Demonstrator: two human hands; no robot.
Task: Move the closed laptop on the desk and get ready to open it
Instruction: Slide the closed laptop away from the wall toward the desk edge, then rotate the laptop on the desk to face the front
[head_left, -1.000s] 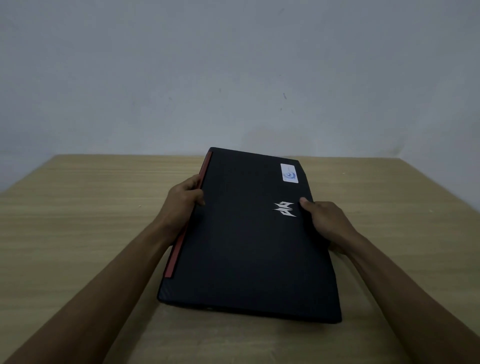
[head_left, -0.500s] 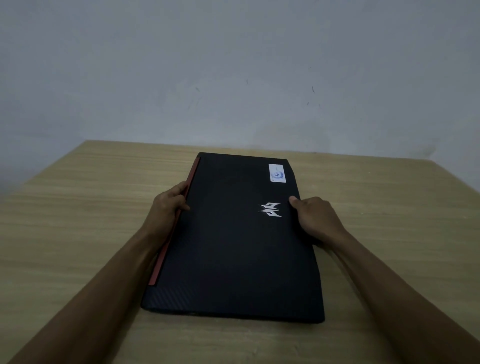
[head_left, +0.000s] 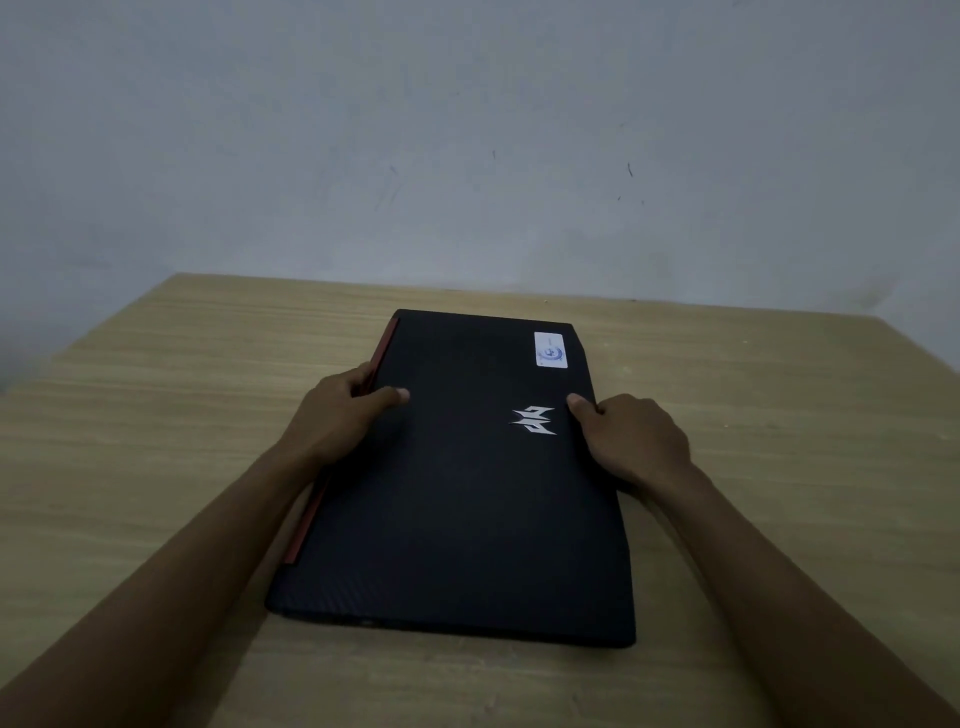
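Note:
A closed black laptop (head_left: 457, 499) lies flat on the wooden desk (head_left: 156, 415), its long side running away from me. Its lid bears a silver logo and a white sticker at the far right corner; a red strip runs along its left edge. My left hand (head_left: 343, 415) grips the left edge, thumb on the lid and fingers curled around the red strip. My right hand (head_left: 631, 436) grips the right edge, thumb on the lid near the logo.
A plain grey wall (head_left: 467, 145) stands behind the desk's far edge. Bare light wood surrounds the laptop on every side. The desk's left far corner sits at the upper left.
The laptop has come down from a slightly raised tilt to lie flat on the desk. My left thumb has slid further onto the lid. Both hands still hold the edges.

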